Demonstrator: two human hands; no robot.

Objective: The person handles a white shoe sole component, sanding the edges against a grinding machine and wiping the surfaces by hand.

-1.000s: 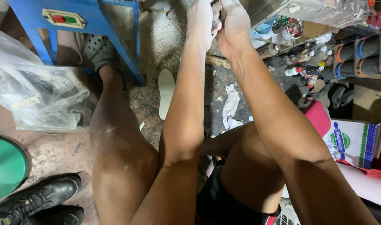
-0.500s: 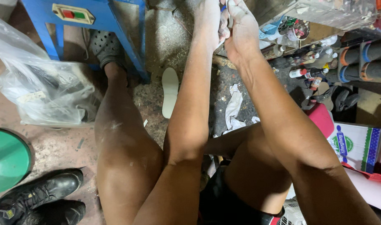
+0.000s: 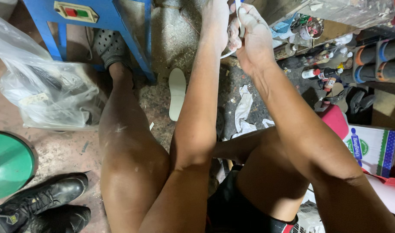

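L hand (image 3: 215, 21) + R hand (image 3: 253, 36): raised together, fingers closed on thin white strip (image 3: 239, 21), steadying it; insole (image 3: 177, 92) on floor; boots (image 3: 37, 203) nearby.

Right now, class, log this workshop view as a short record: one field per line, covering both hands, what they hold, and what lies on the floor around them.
left hand: raised at top edge, closed on a thin pale strip
right hand: grip closed on the same strip
thin pale strip: mostly hidden between the hands
white insole: flat on floor beyond the knees
blue metal stand: upper left
plastic bag: left
black shoes: lower left
green disc: left edge
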